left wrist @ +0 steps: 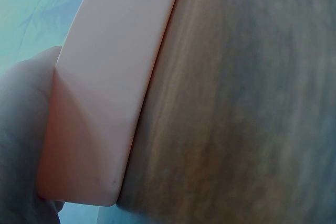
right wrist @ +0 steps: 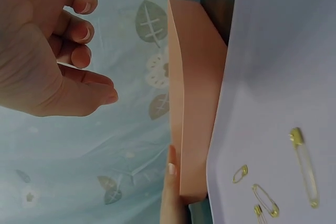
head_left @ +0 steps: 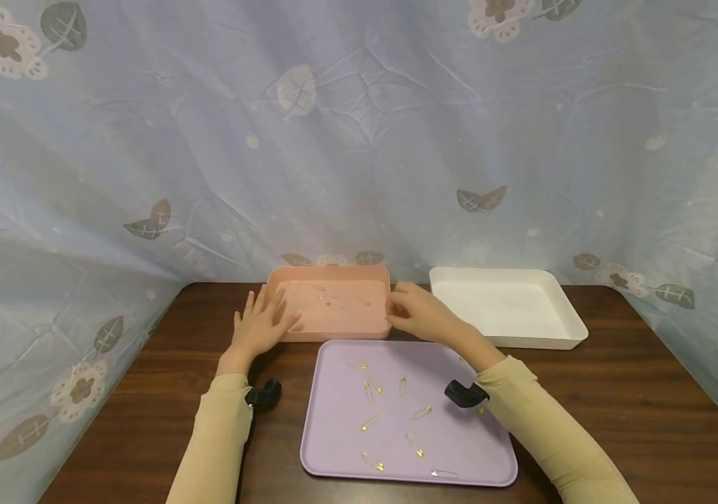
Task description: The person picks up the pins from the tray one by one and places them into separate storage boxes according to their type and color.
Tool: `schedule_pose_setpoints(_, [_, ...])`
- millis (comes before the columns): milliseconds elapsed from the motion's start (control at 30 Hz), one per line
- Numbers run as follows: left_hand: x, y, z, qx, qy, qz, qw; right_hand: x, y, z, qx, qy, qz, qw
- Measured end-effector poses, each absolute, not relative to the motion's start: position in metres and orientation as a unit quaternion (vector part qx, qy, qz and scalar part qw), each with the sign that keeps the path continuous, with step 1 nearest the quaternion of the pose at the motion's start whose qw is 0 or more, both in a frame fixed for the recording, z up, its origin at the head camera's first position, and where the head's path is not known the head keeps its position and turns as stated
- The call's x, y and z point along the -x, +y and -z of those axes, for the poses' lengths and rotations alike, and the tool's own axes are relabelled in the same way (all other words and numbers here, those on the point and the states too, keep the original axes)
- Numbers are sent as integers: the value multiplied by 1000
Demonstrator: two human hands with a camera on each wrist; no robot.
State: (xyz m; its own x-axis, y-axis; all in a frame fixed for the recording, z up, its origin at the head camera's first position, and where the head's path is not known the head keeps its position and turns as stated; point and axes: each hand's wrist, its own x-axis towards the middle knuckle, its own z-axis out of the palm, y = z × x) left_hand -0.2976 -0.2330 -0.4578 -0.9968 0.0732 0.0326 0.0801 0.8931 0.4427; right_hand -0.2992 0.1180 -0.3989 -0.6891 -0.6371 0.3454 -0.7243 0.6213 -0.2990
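Note:
My left hand (head_left: 257, 327), fingers spread, rests at the left side of a pink tray (head_left: 327, 336); the thumb reaches over its front left corner. Inside that tray lie several small silver safety pins (head_left: 332, 304). Over the tray's right rim hovers my right hand (head_left: 423, 313), its fingers loosely curled. In the right wrist view nothing shows between its thumb and fingers. In front, a purple tray (head_left: 334, 441) carries several gold safety pins (head_left: 422, 413) and one silver safety pin (head_left: 444, 474) near its front edge. The right forearm covers part of the purple tray.
A shallow white tray (head_left: 516, 342) stands at the back right, beyond the right forearm. All three trays sit on a dark wooden table (head_left: 636, 406). A pale blue curtain (head_left: 365, 175) with leaves and flowers hangs behind the table and along its sides.

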Motion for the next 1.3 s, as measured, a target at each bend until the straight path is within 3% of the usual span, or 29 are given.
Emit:
schedule_pose_setpoints(500, [298, -232, 459, 41, -973, 225, 6, 263, 156, 410, -385, -883, -238, 121])
schedule_pose_setpoints(733, [298, -233, 455, 41, -973, 225, 11, 248, 168, 412, -378, -884, -260, 83])
schedule_pose_setpoints(1300, [299, -234, 454, 38, -975, 221, 7, 205, 196, 416, -368, -896, -240, 61])
